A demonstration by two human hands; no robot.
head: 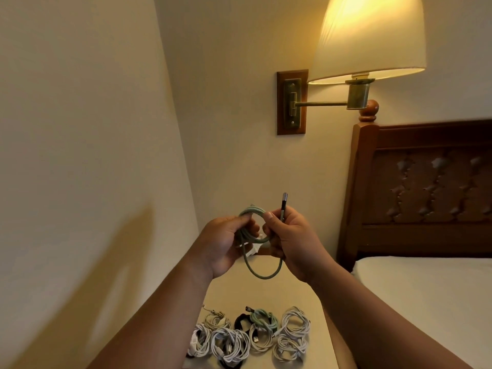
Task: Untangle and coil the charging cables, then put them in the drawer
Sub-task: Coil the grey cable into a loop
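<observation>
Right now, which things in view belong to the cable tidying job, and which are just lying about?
Job: green braided charging cable, half coiled, held by the left hand and right hand; finished white, green and black cable coils on the pale bedside tabletop.
Just there: brass wall lamp with cream shade; carved dark wooden headboard; white mattress.

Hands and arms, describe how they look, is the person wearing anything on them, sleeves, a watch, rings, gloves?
The left hand and right hand are bare: no gloves, and no rings on the fingers that show. Both forearms are bare as far as the frame shows, with no sleeve, watch or bracelet visible at either wrist.
</observation>
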